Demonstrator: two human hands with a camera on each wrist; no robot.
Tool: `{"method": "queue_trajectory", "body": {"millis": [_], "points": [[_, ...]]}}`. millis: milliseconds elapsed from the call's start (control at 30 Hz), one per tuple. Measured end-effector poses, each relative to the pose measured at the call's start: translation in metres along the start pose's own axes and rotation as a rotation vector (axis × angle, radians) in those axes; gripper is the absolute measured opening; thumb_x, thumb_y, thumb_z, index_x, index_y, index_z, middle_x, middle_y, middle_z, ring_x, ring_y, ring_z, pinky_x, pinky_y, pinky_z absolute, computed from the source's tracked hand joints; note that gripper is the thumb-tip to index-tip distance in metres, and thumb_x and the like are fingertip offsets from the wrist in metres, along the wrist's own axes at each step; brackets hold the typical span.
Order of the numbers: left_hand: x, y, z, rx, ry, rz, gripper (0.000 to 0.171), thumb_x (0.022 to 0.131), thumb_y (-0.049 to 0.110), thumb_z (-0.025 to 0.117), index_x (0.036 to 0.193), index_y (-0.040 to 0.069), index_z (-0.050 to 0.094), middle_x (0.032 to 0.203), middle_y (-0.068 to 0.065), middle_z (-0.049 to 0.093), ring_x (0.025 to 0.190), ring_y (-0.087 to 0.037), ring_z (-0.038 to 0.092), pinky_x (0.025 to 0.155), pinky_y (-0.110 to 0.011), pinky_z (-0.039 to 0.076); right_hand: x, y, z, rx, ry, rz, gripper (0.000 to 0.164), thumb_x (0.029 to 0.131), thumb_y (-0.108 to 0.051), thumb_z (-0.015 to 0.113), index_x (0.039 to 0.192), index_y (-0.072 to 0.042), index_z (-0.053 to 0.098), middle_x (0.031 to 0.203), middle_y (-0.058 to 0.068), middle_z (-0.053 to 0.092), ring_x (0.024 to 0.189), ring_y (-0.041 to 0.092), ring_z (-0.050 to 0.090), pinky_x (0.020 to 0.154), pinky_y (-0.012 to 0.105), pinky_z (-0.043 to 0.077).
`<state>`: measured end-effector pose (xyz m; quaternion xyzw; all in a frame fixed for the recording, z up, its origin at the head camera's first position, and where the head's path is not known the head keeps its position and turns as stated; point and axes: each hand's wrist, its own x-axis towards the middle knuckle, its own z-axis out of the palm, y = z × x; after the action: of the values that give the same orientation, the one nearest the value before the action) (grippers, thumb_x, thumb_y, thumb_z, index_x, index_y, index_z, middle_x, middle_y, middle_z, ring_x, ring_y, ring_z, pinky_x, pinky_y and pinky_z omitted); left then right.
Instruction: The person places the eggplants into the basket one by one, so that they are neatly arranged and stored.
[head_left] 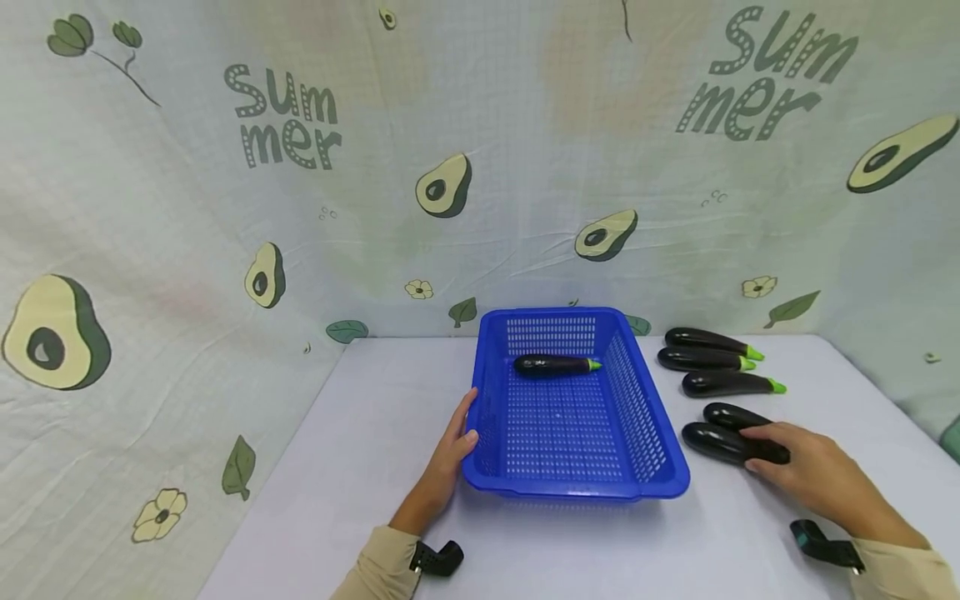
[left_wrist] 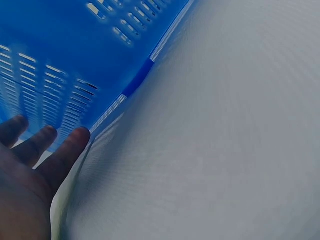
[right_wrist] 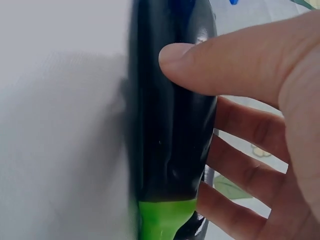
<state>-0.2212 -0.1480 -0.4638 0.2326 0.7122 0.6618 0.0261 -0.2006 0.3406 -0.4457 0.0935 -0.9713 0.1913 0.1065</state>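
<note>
My right hand (head_left: 813, 467) grips the nearest eggplant (head_left: 716, 442) on the table, right of the basket. In the right wrist view the thumb lies across that dark glossy eggplant (right_wrist: 170, 125) with its green stem end, and the fingers reach round the far side. Another eggplant (head_left: 731, 414) lies directly behind it. With fairly straight fingers, my left hand (head_left: 446, 458) touches the left side of a blue plastic basket (head_left: 678, 483); in the left wrist view its fingers (left_wrist: 67, 157) rest against the slotted outer wall. One eggplant (head_left: 551, 365) lies inside the basket near the back.
Several more eggplants, among them a front one (head_left: 727, 383), lie in a row at the back right of the white table (head_left: 360, 450). A cloth (head_left: 525, 125) printed with avocados hangs behind the table. Each wrist wears a small black camera (head_left: 442, 558).
</note>
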Motion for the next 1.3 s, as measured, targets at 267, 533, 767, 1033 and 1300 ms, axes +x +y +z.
{"method": "queue_trajectory", "body": {"millis": [267, 533, 767, 1033, 1300], "points": [[-0.003, 0.028, 0.004, -0.009, -0.052, -0.011, 0.06, 0.096, 0.017, 0.03, 0.15, 0.019, 0.004, 0.154, 0.001, 0.001, 0.14, -0.02, 0.003, 0.108, -0.053, 0.004, 0.001, -0.002, -0.003, 0.049, 0.038, 0.017, 0.049, 0.072, -0.035, 0.077, 0.109, -0.005, 0.066, 0.11, 0.029, 0.058, 0.099, 0.046, 0.053, 0.075, 0.058, 0.041], [-0.004, 0.031, 0.003, 0.019, -0.053, 0.063, 0.057, 0.097, 0.018, 0.025, 0.15, 0.017, 0.003, 0.155, -0.002, 0.001, 0.14, -0.019, 0.001, 0.108, -0.055, 0.0, 0.007, -0.008, -0.008, 0.13, 0.037, 0.059, 0.054, 0.077, -0.043, 0.072, 0.113, -0.004, 0.064, 0.103, 0.017, 0.064, 0.084, 0.027, 0.063, 0.061, 0.024, 0.05], [0.0, 0.029, 0.003, -0.063, -0.071, 0.032, 0.064, 0.093, 0.016, 0.033, 0.15, 0.021, 0.004, 0.155, -0.001, -0.002, 0.14, -0.021, -0.002, 0.108, -0.053, -0.002, 0.008, -0.01, -0.012, 0.142, 0.029, 0.075, 0.057, 0.079, -0.045, 0.069, 0.117, -0.003, 0.062, 0.108, 0.02, 0.063, 0.085, 0.025, 0.062, 0.059, 0.02, 0.047], [-0.002, 0.024, 0.004, -0.07, -0.073, 0.014, 0.066, 0.092, 0.015, 0.034, 0.15, 0.018, 0.002, 0.155, 0.0, -0.003, 0.14, -0.018, -0.001, 0.109, -0.05, 0.0, 0.007, -0.011, -0.013, 0.185, 0.01, 0.103, 0.058, 0.083, -0.046, 0.064, 0.121, -0.003, 0.058, 0.111, 0.02, 0.061, 0.088, 0.017, 0.058, 0.061, 0.019, 0.047], [0.001, 0.003, 0.0, -0.078, -0.055, 0.012, 0.066, 0.092, 0.019, 0.037, 0.149, 0.031, 0.006, 0.154, 0.008, 0.0, 0.139, -0.015, 0.001, 0.109, -0.049, 0.001, 0.009, -0.02, -0.015, 0.276, 0.068, 0.094, 0.053, 0.086, -0.041, 0.062, 0.121, -0.001, 0.058, 0.112, 0.021, 0.06, 0.081, -0.017, 0.043, 0.061, 0.016, 0.047]]}}
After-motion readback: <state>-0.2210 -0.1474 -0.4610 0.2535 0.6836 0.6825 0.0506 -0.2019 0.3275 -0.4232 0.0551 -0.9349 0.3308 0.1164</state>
